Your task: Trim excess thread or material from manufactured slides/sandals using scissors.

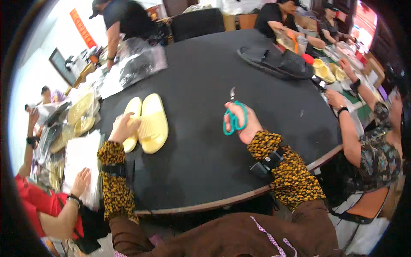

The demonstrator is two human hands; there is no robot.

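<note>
Side by side on the black table lie two pale yellow slippers, toes toward me: the left slipper [134, 107] and the right slipper [154, 122] with its ribbed strap. My left hand [124, 127] grips the left slipper over its strap, fingertips reaching toward the other one. In my right hand [249, 126], closed round the handles, are teal-handled scissors [235, 118]. Their short metal blades point away from me, above the table and apart from the slippers. The palm hides part of the handles.
The round black table [201, 171] has a pale rim. Black slippers [278, 63] lie at the far right. Bagged dark footwear [135, 66] is at the far left, under a co-worker's arm. White plastic bags [81, 156] lie at the left beside another person's hand. Several co-workers sit or stand around.
</note>
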